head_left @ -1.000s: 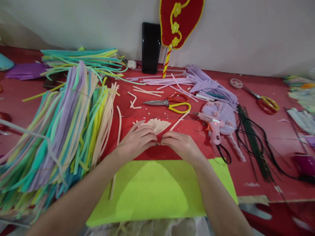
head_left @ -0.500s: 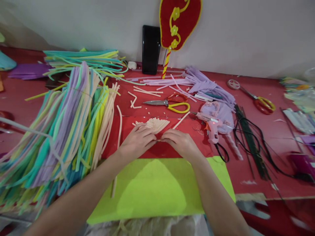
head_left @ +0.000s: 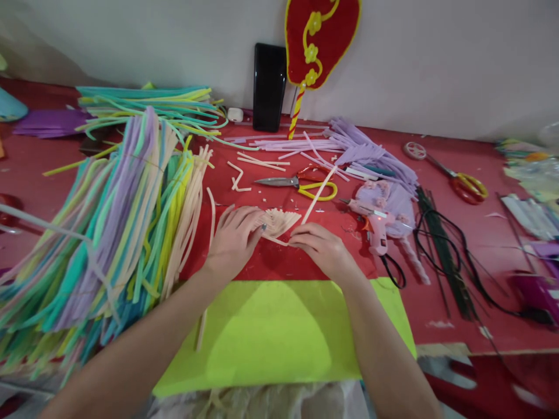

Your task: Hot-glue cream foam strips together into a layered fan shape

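Note:
A fan shape of pale cream pipe cleaners (head_left: 283, 221) lies on the red sheet in front of me. My left hand (head_left: 236, 235) covers its left side, thumb and fingers closed near its lower edge. One cream pipe cleaner (head_left: 318, 195) is pinched in my right hand (head_left: 321, 247). Bent at the right fingertips, it runs left under the fan toward my left thumb, while its free end points up and right over the scissors (head_left: 297, 183). Whether my left fingers grip this strip or the fan's edge is partly hidden.
Bundled coloured pipe cleaners (head_left: 126, 221) fill the left side. A pink glue gun (head_left: 375, 221) and lilac pipe cleaners (head_left: 371, 151) are at right. A black phone (head_left: 268, 87) leans on the wall beside a red fan (head_left: 321, 41). Yellow-green sheet (head_left: 279, 331) covers the near edge.
My hands have moved apart, the left shifting slightly left onto the fan. The pipe cleaner in my right hand now stands up farther, its free end reaching across the scissors' handles.

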